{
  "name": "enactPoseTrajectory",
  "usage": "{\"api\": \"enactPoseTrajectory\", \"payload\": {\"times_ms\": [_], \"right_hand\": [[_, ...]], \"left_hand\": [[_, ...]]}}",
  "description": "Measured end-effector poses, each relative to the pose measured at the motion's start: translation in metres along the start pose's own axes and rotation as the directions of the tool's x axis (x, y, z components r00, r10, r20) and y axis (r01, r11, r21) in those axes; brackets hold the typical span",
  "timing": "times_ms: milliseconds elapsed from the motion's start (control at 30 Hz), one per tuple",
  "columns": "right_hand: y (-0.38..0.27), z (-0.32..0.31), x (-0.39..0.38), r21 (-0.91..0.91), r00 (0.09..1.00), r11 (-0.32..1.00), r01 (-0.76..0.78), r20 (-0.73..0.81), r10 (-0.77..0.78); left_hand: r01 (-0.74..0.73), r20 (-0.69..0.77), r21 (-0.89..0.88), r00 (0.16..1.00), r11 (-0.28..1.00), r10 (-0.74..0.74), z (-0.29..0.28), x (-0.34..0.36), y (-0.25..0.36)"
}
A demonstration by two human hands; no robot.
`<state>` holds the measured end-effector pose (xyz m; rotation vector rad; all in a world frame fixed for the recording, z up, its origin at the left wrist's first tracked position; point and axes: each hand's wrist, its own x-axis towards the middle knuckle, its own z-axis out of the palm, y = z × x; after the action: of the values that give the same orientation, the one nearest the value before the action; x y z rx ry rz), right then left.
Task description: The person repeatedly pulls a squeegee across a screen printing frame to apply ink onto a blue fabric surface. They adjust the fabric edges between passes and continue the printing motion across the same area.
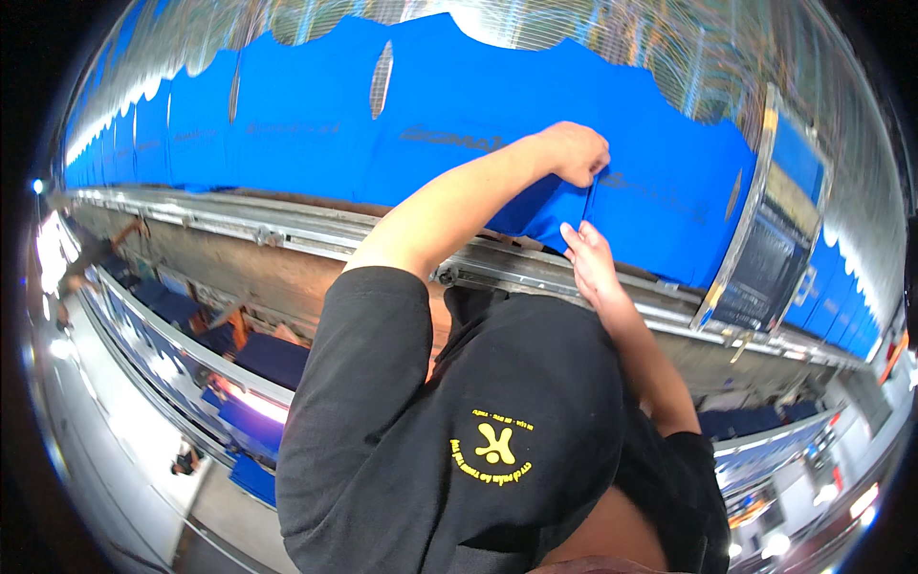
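Note:
A long row of cut blue fabric pieces (306, 105) with dark printed markings lies along the top of a metal-railed table. My left hand (574, 151) is closed on the edge of one blue fabric piece (669, 230) at a seam between two pieces, with that edge folded slightly. Just below it, my right hand (590, 256) has its fingers apart and raised, its fingertips at the lower part of the fold near the metal rail (507, 277).
A metal-framed screen-like panel (765, 230) rests across the table at the right. Behind my body, another railed table (153, 335) carries dark blue pieces. At the far left a person's arm (124, 234) reaches over, and another small figure (186, 457) is farther off.

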<state>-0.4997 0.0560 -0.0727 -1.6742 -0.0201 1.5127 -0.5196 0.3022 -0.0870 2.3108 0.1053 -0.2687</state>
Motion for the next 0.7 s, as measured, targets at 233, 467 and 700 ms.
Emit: {"api": "enactPoseTrajectory", "payload": {"times_ms": [233, 467, 700], "right_hand": [[0.008, -0.013, 0.004, -0.009, 0.994, 0.995, -0.103, 0.028, 0.103], [-0.003, 0.002, -0.008, -0.11, 0.965, 0.994, -0.016, -0.26, -0.014], [0.003, -0.001, -0.01, -0.164, 0.982, 0.985, 0.061, -0.165, -0.088]], "left_hand": [[0.011, 0.025, -0.082, 1.0, 0.997, -0.009, -0.003, 0.002, 0.002], [0.009, -0.028, -0.094, 1.0, 0.996, -0.012, -0.01, 0.004, -0.006], [-0.012, 0.125, -0.031, 0.992, 0.999, 0.016, -0.014, 0.004, -0.007]]}}
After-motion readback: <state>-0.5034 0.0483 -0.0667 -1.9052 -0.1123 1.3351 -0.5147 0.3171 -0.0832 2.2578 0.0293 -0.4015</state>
